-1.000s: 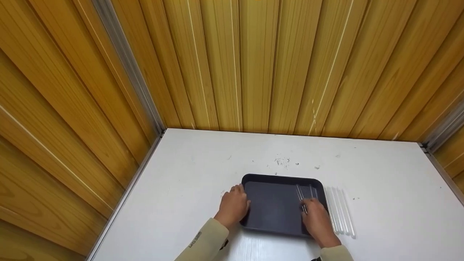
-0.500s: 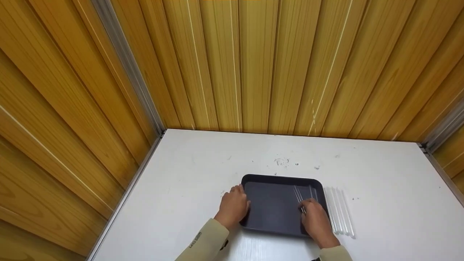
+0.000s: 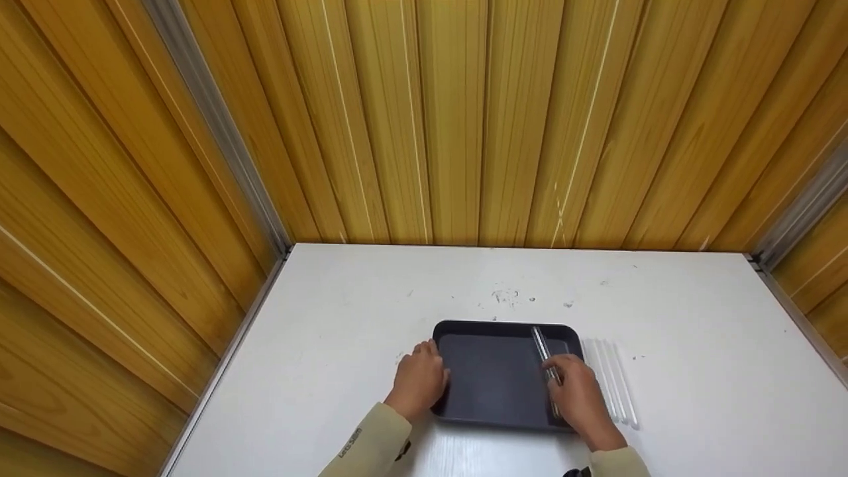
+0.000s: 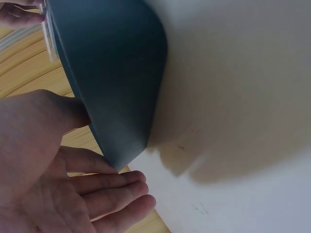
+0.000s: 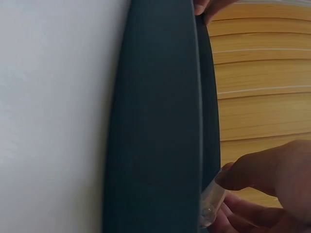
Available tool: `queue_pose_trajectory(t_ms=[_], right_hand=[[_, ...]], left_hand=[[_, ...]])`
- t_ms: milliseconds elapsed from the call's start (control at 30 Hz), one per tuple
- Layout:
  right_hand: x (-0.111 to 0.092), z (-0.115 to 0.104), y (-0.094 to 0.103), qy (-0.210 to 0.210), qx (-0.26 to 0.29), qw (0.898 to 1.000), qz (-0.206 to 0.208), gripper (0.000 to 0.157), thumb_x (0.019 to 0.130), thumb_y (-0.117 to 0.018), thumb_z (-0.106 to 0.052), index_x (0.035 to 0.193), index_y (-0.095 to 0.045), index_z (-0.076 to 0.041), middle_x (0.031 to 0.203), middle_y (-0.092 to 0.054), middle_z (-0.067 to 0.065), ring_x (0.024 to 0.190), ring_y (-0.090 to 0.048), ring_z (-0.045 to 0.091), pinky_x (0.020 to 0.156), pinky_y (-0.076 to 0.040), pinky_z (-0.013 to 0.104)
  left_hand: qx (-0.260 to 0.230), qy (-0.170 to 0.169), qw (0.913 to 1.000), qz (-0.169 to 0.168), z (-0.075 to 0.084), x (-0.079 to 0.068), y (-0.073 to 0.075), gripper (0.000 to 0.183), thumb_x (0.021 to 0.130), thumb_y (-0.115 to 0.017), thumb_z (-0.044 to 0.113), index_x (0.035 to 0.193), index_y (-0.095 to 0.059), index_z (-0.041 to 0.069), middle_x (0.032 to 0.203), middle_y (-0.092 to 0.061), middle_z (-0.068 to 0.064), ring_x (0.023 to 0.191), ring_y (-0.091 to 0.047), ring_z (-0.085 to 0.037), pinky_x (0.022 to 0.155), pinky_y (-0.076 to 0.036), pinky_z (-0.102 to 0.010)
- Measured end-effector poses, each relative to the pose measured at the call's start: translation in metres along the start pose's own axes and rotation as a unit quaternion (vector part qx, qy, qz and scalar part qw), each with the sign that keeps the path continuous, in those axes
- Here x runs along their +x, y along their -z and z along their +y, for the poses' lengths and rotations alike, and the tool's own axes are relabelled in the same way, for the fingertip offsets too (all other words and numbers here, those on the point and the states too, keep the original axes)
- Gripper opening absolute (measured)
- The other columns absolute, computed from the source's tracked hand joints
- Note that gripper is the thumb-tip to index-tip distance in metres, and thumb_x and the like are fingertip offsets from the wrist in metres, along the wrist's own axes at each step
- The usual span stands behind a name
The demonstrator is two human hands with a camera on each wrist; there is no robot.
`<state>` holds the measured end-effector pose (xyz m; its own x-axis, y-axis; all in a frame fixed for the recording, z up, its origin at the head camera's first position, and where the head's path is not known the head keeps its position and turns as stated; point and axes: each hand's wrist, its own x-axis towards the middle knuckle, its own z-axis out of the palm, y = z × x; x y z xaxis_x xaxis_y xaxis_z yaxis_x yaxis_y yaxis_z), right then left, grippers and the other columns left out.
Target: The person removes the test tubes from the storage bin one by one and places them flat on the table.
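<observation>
A dark grey rectangular tray [image 3: 487,377] lies on the white table. My left hand [image 3: 419,376] grips its left wall; in the left wrist view the thumb [image 4: 73,114] is over the rim and the fingers are outside. My right hand [image 3: 575,394], over the tray's right part, pinches a clear tube [image 3: 539,340] between thumb and fingers; whether one or two tubes are held cannot be told. The held tube [image 5: 213,201] slants beside the near wall in the right wrist view. Faint clear lines at the tray's right edge may be another tube, partly hidden by the hand.
Several clear tubes [image 3: 613,381] lie side by side on the table [image 3: 358,298], just right of the tray. Wood-patterned panels [image 3: 450,132] stand behind the table and on both sides, with metal corner posts [image 3: 218,119].
The splayed clear tubes under my right hand now appear as one thicker line reaching the tray's far wall. My left hand keeps its grip. The head view has shifted slightly.
</observation>
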<state>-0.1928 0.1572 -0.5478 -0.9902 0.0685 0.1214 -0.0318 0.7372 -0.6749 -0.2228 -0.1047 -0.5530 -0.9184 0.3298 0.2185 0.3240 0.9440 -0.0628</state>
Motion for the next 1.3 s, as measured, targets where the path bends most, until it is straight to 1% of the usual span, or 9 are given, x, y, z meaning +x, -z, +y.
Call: queue_pose_trajectory(t_ms=[133,367,467,600,667,833,967,1200,1300], right_hand=[[-0.001,0.001,0.01,-0.012,0.013,1.0,0.001,0.027,0.081,-0.063,0.009,0.104,-0.07,-0.003,0.113,-0.064,0.014,0.082,-0.057,0.017,0.067,-0.046,0.029],[-0.004,0.006,0.028,-0.032,0.016,0.999,0.005,0.029,0.083,-0.062,0.007,0.108,-0.068,-0.003,0.107,-0.063,0.013,0.085,-0.057,0.019,0.069,-0.046,0.031],[-0.005,0.01,0.035,-0.045,0.014,0.999,0.006,0.029,0.083,-0.061,0.006,0.11,-0.068,-0.003,0.11,-0.063,0.014,0.086,-0.058,0.021,0.068,-0.046,0.031],[-0.009,0.018,0.042,-0.062,0.016,0.998,0.016,0.029,0.083,-0.062,0.006,0.111,-0.067,-0.002,0.114,-0.063,0.018,0.089,-0.062,0.024,0.068,-0.05,0.034],[-0.011,0.022,0.045,-0.07,0.018,0.997,0.026,0.029,0.082,-0.062,0.007,0.11,-0.067,-0.001,0.113,-0.064,0.018,0.09,-0.063,0.025,0.069,-0.051,0.034],[-0.016,0.032,0.053,-0.073,0.017,0.996,0.04,0.029,0.081,-0.061,0.006,0.108,-0.068,-0.001,0.111,-0.064,0.019,0.09,-0.063,0.027,0.069,-0.05,0.033],[-0.02,0.041,0.058,-0.079,0.015,0.996,0.043,0.028,0.082,-0.061,0.006,0.109,-0.067,-0.001,0.114,-0.063,0.02,0.092,-0.062,0.028,0.069,-0.05,0.034],[-0.025,0.062,0.067,-0.104,0.016,0.994,0.04,0.028,0.084,-0.061,0.004,0.112,-0.066,0.001,0.117,-0.061,0.023,0.095,-0.062,0.03,0.069,-0.05,0.032],[-0.026,0.071,0.072,-0.114,0.01,0.993,0.042,0.029,0.084,-0.061,0.004,0.112,-0.066,0.001,0.115,-0.061,0.025,0.095,-0.062,0.032,0.068,-0.049,0.033]], left_hand=[[-0.01,-0.003,0.9999,0.002,0.001,0.0,0.0,0.056,0.088,-0.069,0.034,0.119,-0.06,-0.012,0.104,-0.068,-0.019,0.088,-0.067,-0.025,0.066,-0.056,-0.037],[-0.018,-0.007,0.9997,0.014,-0.001,-0.001,0.0,0.057,0.088,-0.07,0.033,0.12,-0.06,-0.013,0.104,-0.068,-0.02,0.087,-0.068,-0.026,0.064,-0.057,-0.037],[-0.02,-0.007,0.9996,0.017,-0.002,-0.001,-0.001,0.058,0.087,-0.07,0.032,0.121,-0.059,-0.014,0.102,-0.067,-0.02,0.084,-0.068,-0.026,0.062,-0.056,-0.036],[-0.034,-0.008,0.9993,0.014,-0.001,-0.001,-0.001,0.058,0.087,-0.07,0.031,0.12,-0.058,-0.015,0.102,-0.067,-0.022,0.083,-0.068,-0.027,0.063,-0.056,-0.037],[-0.039,-0.01,0.9991,0.014,-0.001,-0.002,0.0,0.057,0.087,-0.07,0.03,0.12,-0.058,-0.015,0.103,-0.067,-0.023,0.084,-0.068,-0.028,0.064,-0.057,-0.038],[-0.043,-0.012,0.9987,0.024,-0.002,-0.003,0.0,0.057,0.086,-0.072,0.028,0.118,-0.058,-0.016,0.1,-0.066,-0.023,0.08,-0.067,-0.029,0.063,-0.056,-0.039],[-0.049,-0.011,0.9982,0.033,-0.003,-0.005,-0.001,0.057,0.085,-0.073,0.028,0.117,-0.058,-0.017,0.097,-0.065,-0.022,0.076,-0.066,-0.029,0.061,-0.056,-0.04],[-0.067,-0.011,0.9969,0.039,-0.001,-0.005,-0.004,0.057,0.084,-0.074,0.026,0.117,-0.058,-0.017,0.097,-0.065,-0.023,0.071,-0.066,-0.03,0.06,-0.056,-0.04],[-0.06,-0.019,0.9968,0.049,0.001,-0.005,-0.005,0.058,0.084,-0.074,0.027,0.117,-0.058,-0.017,0.098,-0.065,-0.023,0.071,-0.066,-0.029,0.06,-0.056,-0.039]])
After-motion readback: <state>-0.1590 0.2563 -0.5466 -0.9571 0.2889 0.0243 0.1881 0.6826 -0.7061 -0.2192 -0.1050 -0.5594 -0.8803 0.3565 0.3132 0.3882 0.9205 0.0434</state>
